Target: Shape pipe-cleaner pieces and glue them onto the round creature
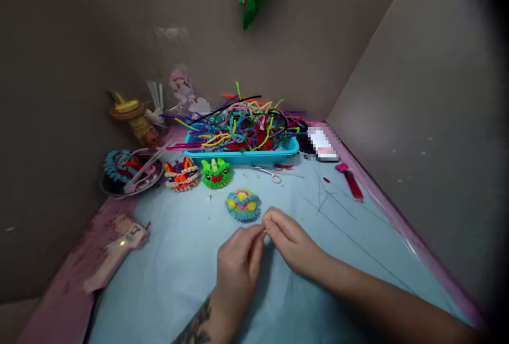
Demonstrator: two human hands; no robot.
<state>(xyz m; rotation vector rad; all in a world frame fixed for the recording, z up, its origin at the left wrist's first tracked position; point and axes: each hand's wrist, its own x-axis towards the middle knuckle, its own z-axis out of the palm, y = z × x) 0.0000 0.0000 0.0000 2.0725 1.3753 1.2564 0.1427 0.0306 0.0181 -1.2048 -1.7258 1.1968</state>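
My left hand (239, 256) and my right hand (292, 240) meet over the blue-covered table, their fingertips pinched together. A tiny pale speck shows between the fingers, too small to name. Just beyond them sits a round blue, yellow and pink pipe-cleaner piece (242, 206), which neither hand visibly grips. Farther off to the left stand a green pipe-cleaner lion head (217, 173) with eyes and a horn, and an orange, white and blue one (182, 174).
Behind is a blue tray (238, 157) heaped with pipe cleaners (246, 126). Scissors (274, 176) lie before it. A pink glue gun (119, 254) and a dark bowl (115, 190) are left; a phone (324, 143) and red strip (353, 186) lie right. Thin wires (342, 205) cross the cloth.
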